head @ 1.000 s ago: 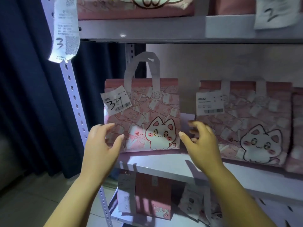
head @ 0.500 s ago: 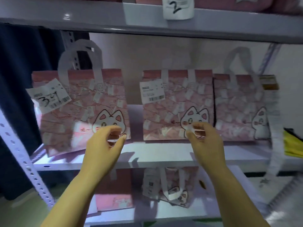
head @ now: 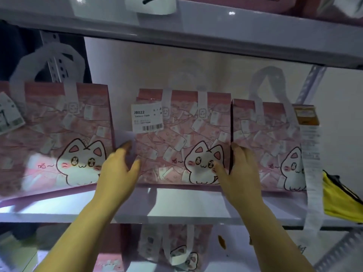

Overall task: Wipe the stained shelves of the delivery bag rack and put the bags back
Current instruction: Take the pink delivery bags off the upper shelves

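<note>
**Middle shelf** point(head: 176, 218): pale glossy board across the view, carrying three pink cat-print bags upright in a row.

**Middle bag** point(head: 176, 134): centre of the shelf, front face to the camera. Its handle loop is hard to make out. A white label point(head: 147, 118) at its 10 o'clock corner reads "J8022" above a barcode; the smaller print is illegible.

**Left hand** point(head: 117, 169): at the bag's 9 o'clock edge. The grip pinches that edge, thumb on the front face, fingers round the side with their tips hidden.

**Right hand** point(head: 241, 173): at the 3 o'clock edge. The grip clamps it, thumb on the cat print, fingers pushed into the slit beside the right bag, tips out of sight.

**Right bag** point(head: 265, 144): touching the middle bag at 3 o'clock. Its far side is covered by a long hanging receipt point(head: 312, 173) with blurred print.

**Left bag** point(head: 59, 144): at 9 o'clock, across a narrow gap; blurred and cut off by the frame edge.

**Yellow thing** point(head: 337, 197): at 3 o'clock, on the shelf end, partly out of frame; cannot be identified.

**Upper shelf** point(head: 196, 32): at 12 o'clock, contents cropped.

**Lower shelf** point(head: 235, 256): at 6 o'clock, largely hidden by the forearms. It holds another cat bag point(head: 176, 250) and an orange-brown mark point(head: 221, 241) of unclear nature.
</note>
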Demonstrator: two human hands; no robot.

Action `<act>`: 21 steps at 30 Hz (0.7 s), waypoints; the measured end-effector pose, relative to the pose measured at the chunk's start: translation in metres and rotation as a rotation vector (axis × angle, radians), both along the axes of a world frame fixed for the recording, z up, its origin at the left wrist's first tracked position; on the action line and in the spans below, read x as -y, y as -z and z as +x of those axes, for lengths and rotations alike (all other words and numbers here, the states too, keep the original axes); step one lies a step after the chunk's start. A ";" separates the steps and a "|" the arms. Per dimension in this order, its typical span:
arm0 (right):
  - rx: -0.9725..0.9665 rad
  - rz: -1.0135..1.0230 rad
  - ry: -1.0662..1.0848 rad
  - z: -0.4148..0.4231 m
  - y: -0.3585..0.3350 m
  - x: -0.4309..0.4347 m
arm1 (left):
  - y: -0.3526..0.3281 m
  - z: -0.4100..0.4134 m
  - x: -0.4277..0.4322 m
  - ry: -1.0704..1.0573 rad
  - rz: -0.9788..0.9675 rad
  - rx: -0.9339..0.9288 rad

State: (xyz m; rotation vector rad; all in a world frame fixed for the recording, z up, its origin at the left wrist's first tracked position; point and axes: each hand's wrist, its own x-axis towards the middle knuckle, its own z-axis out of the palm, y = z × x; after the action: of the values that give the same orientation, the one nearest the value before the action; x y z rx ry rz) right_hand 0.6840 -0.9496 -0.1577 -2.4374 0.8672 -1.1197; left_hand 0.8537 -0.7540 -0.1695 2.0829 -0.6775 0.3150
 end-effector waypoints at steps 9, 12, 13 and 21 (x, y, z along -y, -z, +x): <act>0.094 0.087 -0.070 0.007 0.001 0.004 | -0.005 0.001 0.003 -0.041 -0.102 -0.021; 0.117 0.095 -0.082 0.010 -0.001 0.005 | -0.006 0.002 -0.003 -0.043 -0.105 -0.001; 0.124 0.097 -0.080 0.010 -0.001 0.004 | -0.006 0.003 -0.005 -0.040 -0.099 0.003; 0.237 0.166 -0.097 0.004 -0.006 -0.006 | -0.016 0.000 -0.026 0.015 -0.095 0.072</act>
State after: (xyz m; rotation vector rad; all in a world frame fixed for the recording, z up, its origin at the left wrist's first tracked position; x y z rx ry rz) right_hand 0.6875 -0.9435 -0.1519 -2.1369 0.7281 -1.2185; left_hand 0.8536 -0.7276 -0.1538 1.9833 -0.7072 0.4079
